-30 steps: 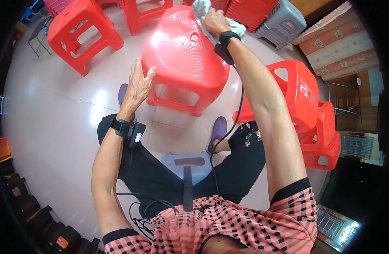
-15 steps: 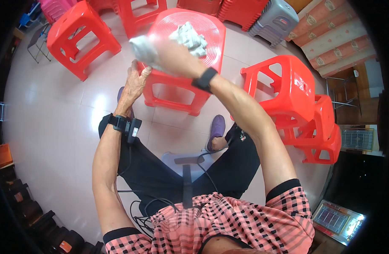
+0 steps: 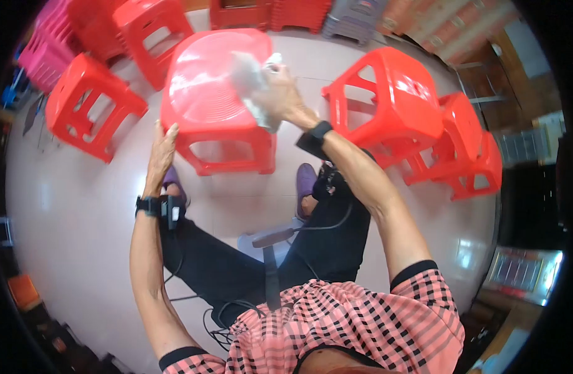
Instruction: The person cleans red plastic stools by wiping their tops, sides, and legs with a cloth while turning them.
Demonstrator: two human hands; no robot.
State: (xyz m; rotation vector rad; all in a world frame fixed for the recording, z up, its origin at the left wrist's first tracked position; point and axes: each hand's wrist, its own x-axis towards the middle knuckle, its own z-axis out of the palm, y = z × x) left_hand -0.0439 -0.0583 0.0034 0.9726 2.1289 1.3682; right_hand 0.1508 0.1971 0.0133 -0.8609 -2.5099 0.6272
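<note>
A red plastic stool (image 3: 205,81) with a ringed, shiny seat stands in front of me. At its near left corner, my left hand (image 3: 163,148) grips the edge, thumb on the near side and fingers along the left. My right hand (image 3: 280,100) is closed on a whitish-grey cloth (image 3: 250,81) at the right side of the seat. Motion blurs the cloth, and part of it hangs over the near right edge. A white bit shows above the knuckles. The fingers of this hand are partly hidden.
More red stools stand to the right (image 3: 392,93) and left (image 3: 90,106). Stacked pink stools (image 3: 49,47) and grey stools (image 3: 355,15) are farther back. A cable (image 3: 221,330) loops beside my left thigh. My purple shoes (image 3: 305,187) rest on the tiled floor.
My right hand has swept the cloth from the seat's left side to its right edge. The crumpled cloth no longer lies separately on the seat. The view has shifted, putting the stool farther left.
</note>
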